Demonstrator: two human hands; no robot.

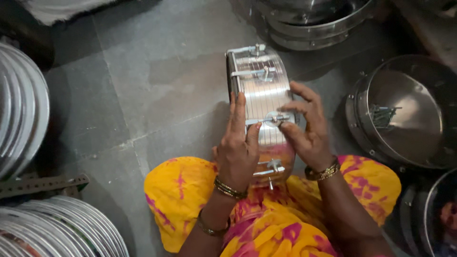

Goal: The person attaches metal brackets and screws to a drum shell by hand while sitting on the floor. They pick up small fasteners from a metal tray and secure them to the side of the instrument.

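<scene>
Between the knees of a person seated on the grey stone floor (143,95), in the single head view, stood a shiny ribbed steel drum shell with clamp brackets (259,90) — set on its edge, its curved wall turned up toward the camera. It leaned against the lap draped in yellow and pink cloth (190,190), which seemed to wedge it so it would not roll while the small hardware was handled. Its long run stretched from near to far, the near end tucked into the lap, the far end pointing away toward the stacked steel basins (309,24).

The left hand (235,152) lay flat against the left flank of the shell, fingers straight and pointing far, apparently bracing it. The right hand (307,128) curled over the right side, thumb and fingertips pinched together on a small round steel bracket fitting (275,119) at the middle of the wall. That fitting lay across the shell, left to right.

To the right sat an open round steel pan (404,114) with a small heap of dark screws (383,114) inside — near the right hand. At far left and near left, stacks of steel discs (19,109) stood well apart from the work.
</scene>
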